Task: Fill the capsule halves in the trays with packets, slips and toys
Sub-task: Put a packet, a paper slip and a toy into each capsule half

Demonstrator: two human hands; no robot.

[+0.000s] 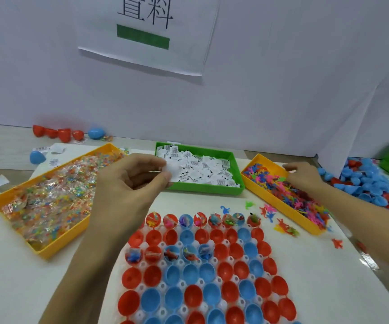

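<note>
The tray of capsule halves (pixel 203 272) lies nearest on the surface (pixel 329 288). Behind it stand three bins: packets (pixel 46 206) at left, slips (pixel 203 170) in the middle, toys (pixel 287 192) at right. Loose capsule halves (pixel 364 181) are heaped at far right.

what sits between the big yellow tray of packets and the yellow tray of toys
In the head view, the green tray of white paper slips lies between them; the left hand pinches a slip at its near left corner.

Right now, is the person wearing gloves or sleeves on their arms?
No. Both the left hand and the right hand are bare, with no gloves. Both forearms are bare too, with no sleeves, watch, rings or bracelets in view.
</note>
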